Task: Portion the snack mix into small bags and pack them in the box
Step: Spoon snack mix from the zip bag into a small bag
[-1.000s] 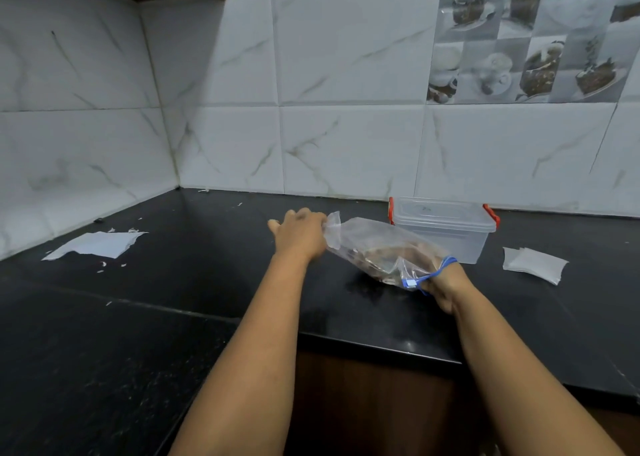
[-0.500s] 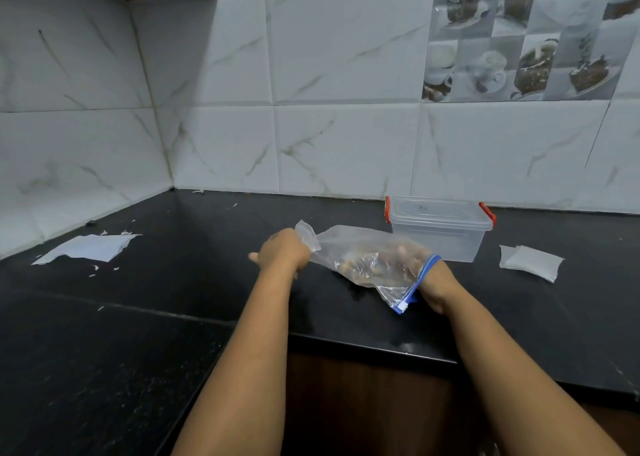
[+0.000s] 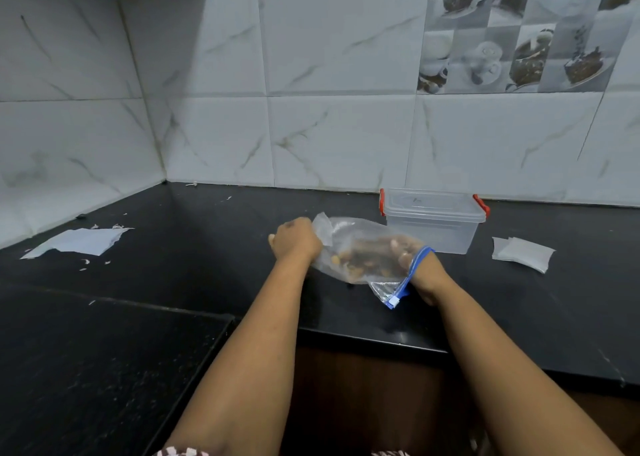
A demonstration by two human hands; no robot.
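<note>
Clear plastic zip bag with blue seal strip [image 3: 360,247], holding brown and tan snack mix [image 3: 363,259]: held just above the black stone counter [image 3: 173,247] between both hands, lying on its side. Left hand [image 3: 294,239], at the bag's 9 o'clock: fist curled, gripping the bunched closed end. Right hand [image 3: 412,263], at the bag's 3 o'clock: reaches in through the blue-edged mouth, fingers [image 3: 398,247] curled among the mix. Clear lidded plastic box with red clips [image 3: 433,220]: closed, at the bag's 1 o'clock, just behind it. Small white packets [image 3: 523,254]: at 3 o'clock, apart. Torn white paper [image 3: 79,242]: at 9 o'clock, well apart.
</note>
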